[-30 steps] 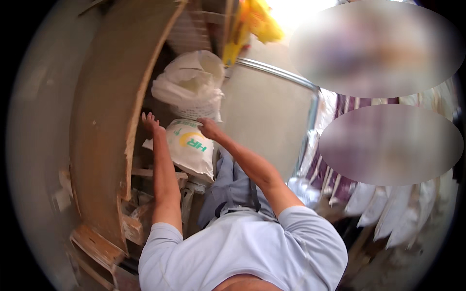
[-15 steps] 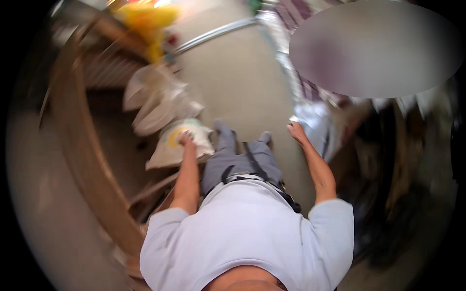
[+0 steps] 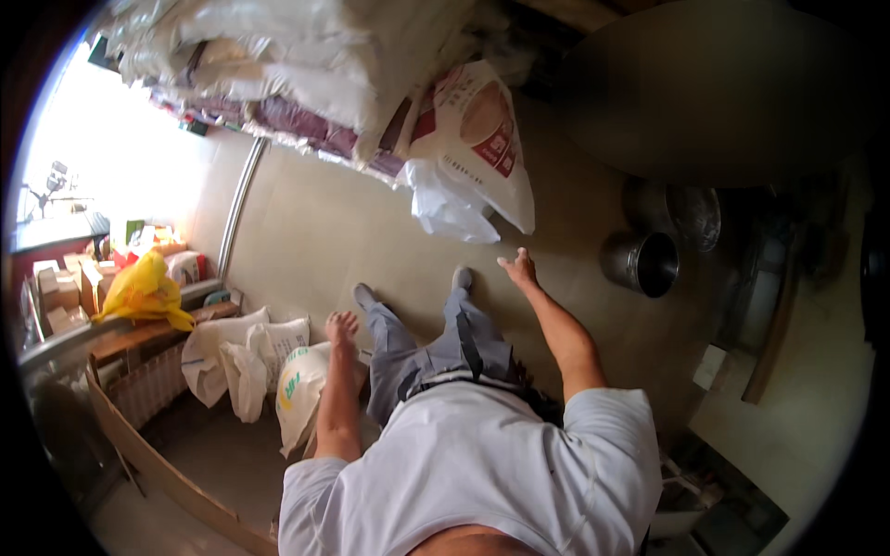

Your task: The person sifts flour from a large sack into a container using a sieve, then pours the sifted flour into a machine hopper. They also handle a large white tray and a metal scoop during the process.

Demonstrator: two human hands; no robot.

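My left hand [image 3: 341, 327] hangs just above the white sack with green and yellow print [image 3: 302, 382], apart from it as far as I can see. Its fingers are curled in, and nothing shows in them. Out to the front right is my right hand [image 3: 522, 268], thumb and forefinger spread, holding nothing. Just beyond its fingertips stands a white plastic sack with red print [image 3: 477, 139], its lower part a crumpled white film [image 3: 450, 208]. The hand looks close to this sack but apart from it.
More white sacks [image 3: 243, 357] stand at the left inside a curved brown board [image 3: 176, 482]. A yellow plastic bag [image 3: 144, 289] lies beyond, near boxes. Wrapped goods [image 3: 306, 69] are piled ahead. Metal pots [image 3: 649, 264] stand on the floor to the right. A metal floor track [image 3: 243, 204] crosses ahead-left.
My view has turned to the right, so the sacks and yellow bag now sit lower left. The pots and red-printed sack have come into clear view. My right hand's fingers have spread.
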